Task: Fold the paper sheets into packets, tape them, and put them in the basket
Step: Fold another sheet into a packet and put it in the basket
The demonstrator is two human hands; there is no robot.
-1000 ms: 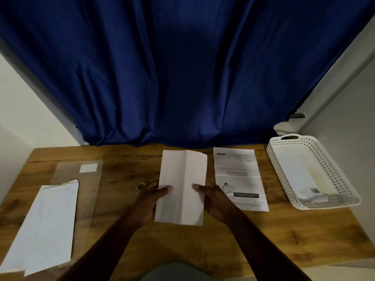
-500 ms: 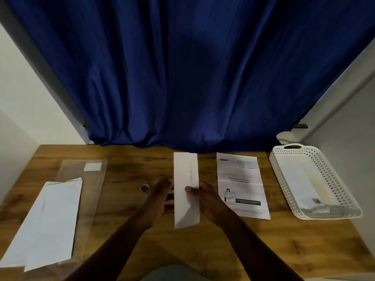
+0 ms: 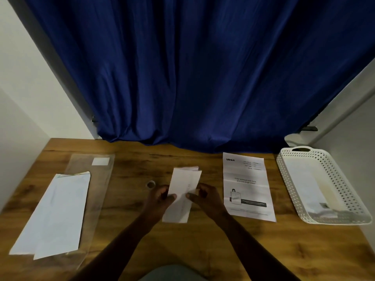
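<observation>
One folded paper packet (image 3: 181, 194), one printed sheet (image 3: 247, 186), one white basket (image 3: 336, 179), one tape roll (image 3: 150, 184), one clear plastic sleeve (image 3: 95, 191), two hands, one blue curtain (image 3: 192, 67)

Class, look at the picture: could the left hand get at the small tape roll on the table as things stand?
Probably yes. The tape roll lies on bare table just beyond the left hand, with nothing between them, but that hand now grips the folded paper and must let go first.

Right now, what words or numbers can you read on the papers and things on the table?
"blinkit": top left of the white printed sheet lying flat on the wooden table.
Other print on that sheet: too small and blurred to read.
Faint marks on the folded white paper held by left hand and right hand: unreadable.
White perforated plastic basket: nothing readable.
</observation>
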